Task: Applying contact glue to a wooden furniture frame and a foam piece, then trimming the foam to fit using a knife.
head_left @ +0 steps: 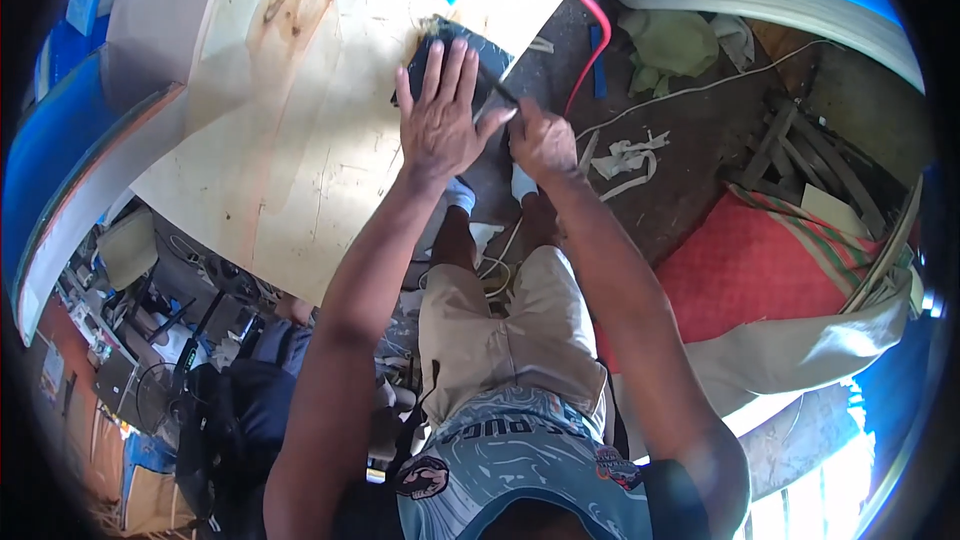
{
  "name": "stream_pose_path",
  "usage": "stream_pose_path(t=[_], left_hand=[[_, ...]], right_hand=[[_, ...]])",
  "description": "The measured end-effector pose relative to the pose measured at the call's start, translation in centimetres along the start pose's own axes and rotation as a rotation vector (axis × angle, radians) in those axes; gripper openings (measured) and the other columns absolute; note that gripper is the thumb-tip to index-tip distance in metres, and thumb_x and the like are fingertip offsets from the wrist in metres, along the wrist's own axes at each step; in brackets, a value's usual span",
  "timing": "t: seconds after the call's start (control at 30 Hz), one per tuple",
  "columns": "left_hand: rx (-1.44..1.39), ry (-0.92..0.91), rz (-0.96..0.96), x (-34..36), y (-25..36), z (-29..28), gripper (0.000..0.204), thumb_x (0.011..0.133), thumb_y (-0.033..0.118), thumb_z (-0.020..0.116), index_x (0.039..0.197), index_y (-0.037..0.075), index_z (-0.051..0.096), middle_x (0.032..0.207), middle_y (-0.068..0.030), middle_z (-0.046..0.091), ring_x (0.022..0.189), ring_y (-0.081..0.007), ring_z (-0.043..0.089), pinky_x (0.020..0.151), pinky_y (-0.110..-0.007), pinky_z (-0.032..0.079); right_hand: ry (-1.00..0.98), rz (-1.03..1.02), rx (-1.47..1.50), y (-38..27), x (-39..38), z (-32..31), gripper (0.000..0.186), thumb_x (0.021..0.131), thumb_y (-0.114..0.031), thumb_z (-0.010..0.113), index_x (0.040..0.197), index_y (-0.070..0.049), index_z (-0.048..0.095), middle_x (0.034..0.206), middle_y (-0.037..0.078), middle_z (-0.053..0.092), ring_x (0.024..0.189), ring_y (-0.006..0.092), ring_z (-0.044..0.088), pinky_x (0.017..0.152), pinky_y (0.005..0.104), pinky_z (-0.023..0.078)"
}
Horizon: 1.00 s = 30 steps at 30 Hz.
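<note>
Two bare hands meet at upper centre of frame, at the edge of a big plywood sheet [290, 110]. Left hand [440, 115] lies flat w/ fingers spread, pressing down on a dark rectangular piece [492, 52] that sits on the sheet's right edge. Right hand [540, 140] is just beside it, fist closed round a thin dark tool [500, 93] whose tip points at the piece; can't tell what kind of tool. Red hose [590, 10] curves down from top centre, right of the piece. Lower right: red cloth [750, 270] on the ground. White scraps [625, 155] lie near the right hand.
</note>
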<state>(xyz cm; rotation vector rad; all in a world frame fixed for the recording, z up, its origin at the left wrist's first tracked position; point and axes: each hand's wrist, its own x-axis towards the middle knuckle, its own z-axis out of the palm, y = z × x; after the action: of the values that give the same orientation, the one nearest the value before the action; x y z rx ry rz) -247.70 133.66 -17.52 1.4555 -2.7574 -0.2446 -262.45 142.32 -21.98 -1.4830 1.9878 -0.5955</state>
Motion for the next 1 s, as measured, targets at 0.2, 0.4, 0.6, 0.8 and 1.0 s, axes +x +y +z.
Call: stream_pose_path(t=[0.2,0.4,0.6,0.8,1.0], left_hand=[[-0.057,-0.233,0.023,-7.7,1.0,-1.5,0.087,0.093,0.072,0.035,0.154,0.011,0.034,0.163,-0.0048,0.025,0.152,-0.0282,0.018,0.115,-0.065,0.005],[-0.02,-0.019,-0.025,1.0,0.2,-0.5,0.076,0.095,0.062,0.044,0.149,0.009,0.04,0.158,-0.0072,0.035,0.147,-0.0298,0.027,0.115,-0.063,0.013],[-0.074,-0.191,-0.044,-5.4,1.5,-2.5,0.081,0.095,0.067,0.038,0.151,0.01,0.038,0.161,-0.0055,0.031,0.15,-0.0321,0.019,0.115,-0.065,0.006],[-0.077,-0.046,-0.061,-3.1,1.1,0.2,0.078,0.096,0.066,0.036,0.151,0.011,0.039,0.16,-0.005,0.031,0.149,-0.0318,0.023,0.115,-0.063,0.011],[-0.078,-0.009,-0.069,0.4,1.8,-1.3,0.077,0.094,0.061,0.047,0.145,0.003,0.045,0.157,-0.0102,0.035,0.148,-0.0333,0.023,0.115,-0.06,0.013]], right_hand=[[-0.143,0.084,0.276,-1.6,-8.0,-0.2,0.009,0.091,-0.013,0.06,0.092,-0.007,0.054,0.072,0.026,0.061,0.07,0.0484,0.062,0.057,0.0578,0.047],[0.002,0.094,-0.028,-0.8,1.7,-0.6,0.016,0.091,-0.02,0.06,0.087,-0.005,0.059,0.069,0.024,0.063,0.066,0.046,0.063,0.057,0.0539,0.051],[-0.106,-0.049,0.291,-1.1,-5.4,-1.5,0.008,0.088,-0.009,0.061,0.093,-0.003,0.06,0.075,0.023,0.063,0.07,0.0461,0.064,0.057,0.0525,0.05],[0.02,0.023,0.131,0.1,-2.1,0.0,0.013,0.092,-0.022,0.061,0.095,-0.01,0.059,0.07,0.025,0.064,0.069,0.0471,0.064,0.059,0.057,0.051],[0.0,-0.037,-0.125,-0.4,0.8,-4.3,0.021,0.095,-0.029,0.057,0.113,-0.019,0.062,0.087,0.017,0.069,0.076,0.0407,0.068,0.066,0.0527,0.055]])
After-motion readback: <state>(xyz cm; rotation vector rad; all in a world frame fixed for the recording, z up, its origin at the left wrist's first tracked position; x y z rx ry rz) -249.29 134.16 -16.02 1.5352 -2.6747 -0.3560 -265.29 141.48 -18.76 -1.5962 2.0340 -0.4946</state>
